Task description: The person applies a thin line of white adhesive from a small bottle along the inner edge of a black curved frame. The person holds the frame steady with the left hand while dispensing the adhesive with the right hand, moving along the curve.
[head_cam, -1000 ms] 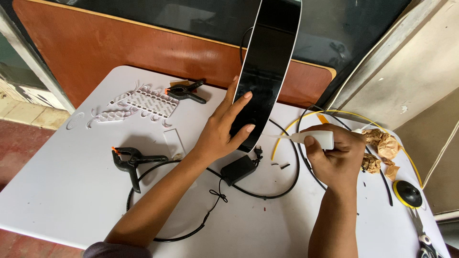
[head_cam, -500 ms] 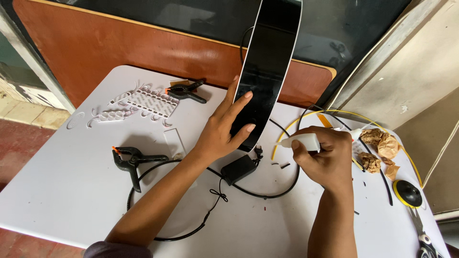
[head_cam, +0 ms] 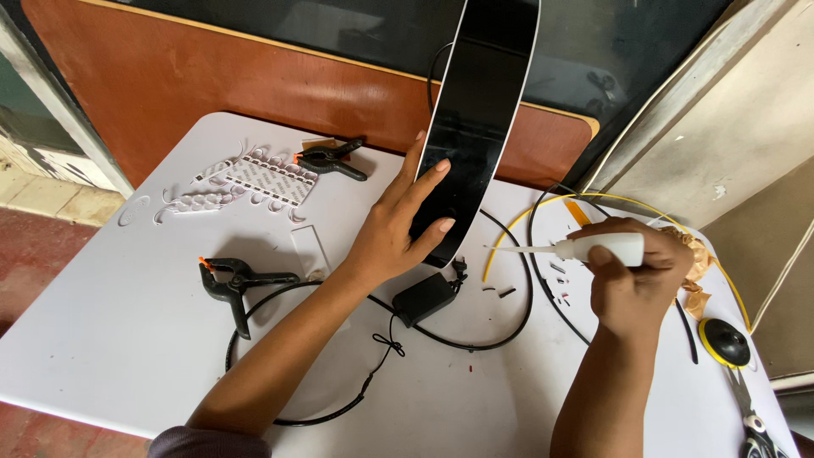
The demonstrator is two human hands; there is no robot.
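Left hand (head_cam: 392, 233) lies flat, grip released, on the black panel (head_cam: 475, 119) (standing upright); right hand (head_cam: 634, 270) clenches a glue bottle (head_cam: 593, 248).

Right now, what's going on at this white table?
A person's left hand steadies a tall, glossy black curved panel standing on end on the white table. The right hand holds a small white squeeze bottle, its thin nozzle aimed toward the panel's base. Black spring clamps, black cables and a yellow strip lie around.
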